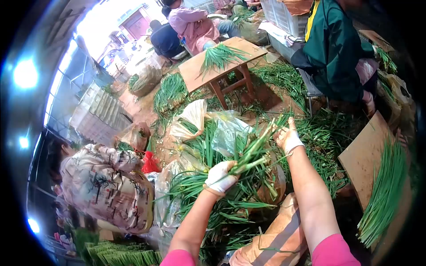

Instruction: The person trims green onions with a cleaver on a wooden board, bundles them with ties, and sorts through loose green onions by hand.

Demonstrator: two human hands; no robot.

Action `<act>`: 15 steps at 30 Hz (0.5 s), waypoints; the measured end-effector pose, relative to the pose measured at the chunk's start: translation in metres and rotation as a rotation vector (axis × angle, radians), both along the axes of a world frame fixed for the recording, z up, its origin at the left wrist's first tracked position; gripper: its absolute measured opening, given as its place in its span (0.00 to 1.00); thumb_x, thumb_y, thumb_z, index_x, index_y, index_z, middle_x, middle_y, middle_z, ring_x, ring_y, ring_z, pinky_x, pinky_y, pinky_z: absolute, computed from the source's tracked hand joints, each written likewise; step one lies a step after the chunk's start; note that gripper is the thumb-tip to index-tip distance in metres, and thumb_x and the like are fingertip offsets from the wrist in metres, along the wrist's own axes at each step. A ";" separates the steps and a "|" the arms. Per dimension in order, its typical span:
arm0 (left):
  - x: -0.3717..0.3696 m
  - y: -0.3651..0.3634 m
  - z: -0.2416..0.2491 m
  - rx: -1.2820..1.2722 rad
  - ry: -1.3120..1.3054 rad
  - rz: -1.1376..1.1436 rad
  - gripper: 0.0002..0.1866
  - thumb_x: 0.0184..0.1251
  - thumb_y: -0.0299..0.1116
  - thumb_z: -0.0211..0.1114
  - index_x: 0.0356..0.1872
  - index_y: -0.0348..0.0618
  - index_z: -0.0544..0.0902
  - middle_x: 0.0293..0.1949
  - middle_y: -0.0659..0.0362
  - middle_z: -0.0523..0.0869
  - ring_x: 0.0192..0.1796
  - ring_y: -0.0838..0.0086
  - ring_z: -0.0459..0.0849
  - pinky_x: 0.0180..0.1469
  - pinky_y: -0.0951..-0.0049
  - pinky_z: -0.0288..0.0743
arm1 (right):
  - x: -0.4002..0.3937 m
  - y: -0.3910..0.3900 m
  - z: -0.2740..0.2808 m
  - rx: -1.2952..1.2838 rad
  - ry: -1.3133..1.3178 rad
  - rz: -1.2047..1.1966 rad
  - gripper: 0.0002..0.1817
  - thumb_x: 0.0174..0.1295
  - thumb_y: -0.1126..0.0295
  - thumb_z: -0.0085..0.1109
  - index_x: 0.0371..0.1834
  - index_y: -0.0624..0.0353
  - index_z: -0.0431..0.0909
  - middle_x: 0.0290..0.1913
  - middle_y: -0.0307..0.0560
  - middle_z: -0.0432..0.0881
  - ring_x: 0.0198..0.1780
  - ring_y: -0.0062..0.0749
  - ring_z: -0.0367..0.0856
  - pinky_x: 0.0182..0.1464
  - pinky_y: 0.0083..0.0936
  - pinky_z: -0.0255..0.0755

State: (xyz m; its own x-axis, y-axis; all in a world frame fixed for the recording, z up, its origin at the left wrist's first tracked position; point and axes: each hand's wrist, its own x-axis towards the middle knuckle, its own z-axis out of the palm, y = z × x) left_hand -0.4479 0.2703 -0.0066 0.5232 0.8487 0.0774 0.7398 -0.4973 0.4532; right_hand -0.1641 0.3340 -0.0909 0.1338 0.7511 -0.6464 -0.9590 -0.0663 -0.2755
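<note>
My left hand [220, 176], in a whitish glove with a band at the wrist, is closed around a bunch of green onions [250, 165]. Their pale stalk ends point up and right, while the long leaves trail to the left. Beside the upper stalk ends is my right hand [287, 137], also partly gloved, with thumb and fingers apart; whether its fingertips touch the stalks is hard to make out. Under both hands lies a heap of green onions [208, 148] with clear plastic bags [228, 133] around it.
A wooden table [195, 73] bearing greens stands ahead. On the right, a tilted board [366, 153] carries a neat bundle of green onions [385, 195]. A person in a patterned top [106, 186] is close on the left; another in a green jacket [335, 53] sits right. Loose greens [319, 142] cover the ground.
</note>
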 end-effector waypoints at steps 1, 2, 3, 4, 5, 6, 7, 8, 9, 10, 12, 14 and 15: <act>0.001 -0.004 0.003 0.010 -0.006 -0.009 0.13 0.59 0.42 0.61 0.33 0.42 0.81 0.27 0.51 0.81 0.31 0.59 0.80 0.34 0.66 0.73 | -0.001 0.001 0.003 0.149 -0.052 0.027 0.44 0.58 0.40 0.53 0.69 0.58 0.53 0.61 0.47 0.69 0.52 0.36 0.73 0.52 0.34 0.71; 0.001 -0.008 0.006 0.011 -0.011 -0.016 0.13 0.58 0.42 0.61 0.32 0.42 0.80 0.26 0.50 0.81 0.31 0.56 0.80 0.35 0.65 0.73 | -0.002 -0.002 0.005 0.290 -0.104 0.055 0.40 0.61 0.44 0.54 0.68 0.59 0.54 0.57 0.47 0.73 0.47 0.36 0.76 0.48 0.32 0.73; 0.003 -0.012 0.014 -0.045 -0.004 -0.007 0.12 0.56 0.40 0.62 0.34 0.42 0.81 0.27 0.50 0.81 0.32 0.57 0.80 0.35 0.64 0.73 | -0.007 -0.012 0.027 0.273 -0.094 0.065 0.33 0.62 0.50 0.54 0.64 0.59 0.61 0.49 0.43 0.77 0.43 0.30 0.77 0.45 0.30 0.75; 0.004 -0.013 0.018 -0.050 0.003 -0.004 0.12 0.55 0.38 0.63 0.35 0.42 0.81 0.28 0.50 0.81 0.32 0.57 0.80 0.36 0.65 0.73 | -0.009 -0.021 0.049 0.255 -0.089 0.077 0.27 0.64 0.55 0.55 0.61 0.59 0.69 0.41 0.39 0.81 0.38 0.25 0.78 0.42 0.28 0.77; 0.005 -0.012 0.022 -0.051 0.007 -0.005 0.12 0.55 0.37 0.63 0.36 0.41 0.81 0.29 0.50 0.82 0.32 0.57 0.80 0.36 0.65 0.74 | 0.009 -0.019 0.028 0.566 0.015 0.228 0.17 0.66 0.62 0.52 0.52 0.61 0.76 0.34 0.37 0.81 0.36 0.24 0.78 0.43 0.28 0.77; 0.005 -0.012 0.024 -0.052 0.010 -0.006 0.12 0.55 0.36 0.64 0.37 0.41 0.81 0.30 0.50 0.82 0.33 0.58 0.81 0.36 0.65 0.74 | 0.008 -0.027 0.042 0.588 -0.132 0.228 0.16 0.66 0.64 0.51 0.50 0.62 0.78 0.30 0.34 0.80 0.34 0.22 0.77 0.43 0.24 0.76; 0.004 -0.011 0.022 -0.018 -0.034 0.016 0.13 0.53 0.32 0.65 0.40 0.39 0.80 0.33 0.50 0.82 0.35 0.61 0.81 0.38 0.67 0.75 | 0.011 -0.037 0.058 0.556 -0.218 0.236 0.16 0.65 0.64 0.53 0.50 0.63 0.78 0.30 0.35 0.79 0.33 0.21 0.76 0.44 0.25 0.75; -0.004 0.001 0.001 -0.025 -0.105 0.054 0.15 0.53 0.44 0.66 0.34 0.41 0.82 0.34 0.48 0.83 0.35 0.56 0.81 0.36 0.65 0.75 | 0.015 -0.048 0.076 0.525 -0.305 0.247 0.17 0.64 0.64 0.54 0.51 0.64 0.77 0.30 0.35 0.79 0.32 0.20 0.75 0.46 0.25 0.74; -0.010 0.014 -0.019 -0.058 -0.269 0.110 0.16 0.52 0.44 0.66 0.34 0.41 0.82 0.36 0.48 0.83 0.37 0.56 0.81 0.39 0.66 0.75 | 0.021 -0.060 0.092 0.525 -0.518 0.323 0.18 0.65 0.61 0.53 0.51 0.62 0.78 0.36 0.36 0.81 0.37 0.20 0.77 0.46 0.23 0.73; -0.011 0.015 -0.020 -0.026 -0.336 0.111 0.17 0.51 0.44 0.67 0.36 0.41 0.82 0.38 0.49 0.83 0.39 0.56 0.81 0.42 0.67 0.75 | 0.024 -0.075 0.115 0.468 -0.727 0.344 0.21 0.66 0.57 0.50 0.54 0.60 0.77 0.44 0.37 0.82 0.42 0.21 0.77 0.47 0.22 0.72; -0.009 0.016 -0.006 0.112 -0.370 0.051 0.20 0.50 0.45 0.68 0.39 0.41 0.82 0.42 0.49 0.83 0.45 0.57 0.81 0.48 0.69 0.74 | 0.035 -0.098 0.154 0.502 -0.941 0.335 0.24 0.67 0.52 0.46 0.57 0.58 0.75 0.51 0.38 0.80 0.46 0.21 0.77 0.48 0.21 0.71; -0.006 0.027 0.009 -0.354 -0.055 0.195 0.27 0.47 0.46 0.68 0.48 0.42 0.79 0.44 0.48 0.83 0.50 0.59 0.81 0.52 0.66 0.72 | 0.055 -0.119 0.192 0.613 -0.844 0.202 0.25 0.68 0.51 0.43 0.58 0.59 0.73 0.54 0.42 0.79 0.49 0.23 0.77 0.49 0.22 0.70; -0.007 0.037 0.000 -0.378 -0.089 0.172 0.28 0.47 0.46 0.68 0.49 0.42 0.79 0.44 0.47 0.83 0.50 0.58 0.81 0.52 0.66 0.72 | 0.076 -0.129 0.213 0.684 -0.745 0.126 0.25 0.69 0.51 0.42 0.54 0.61 0.75 0.56 0.46 0.77 0.51 0.26 0.78 0.52 0.26 0.72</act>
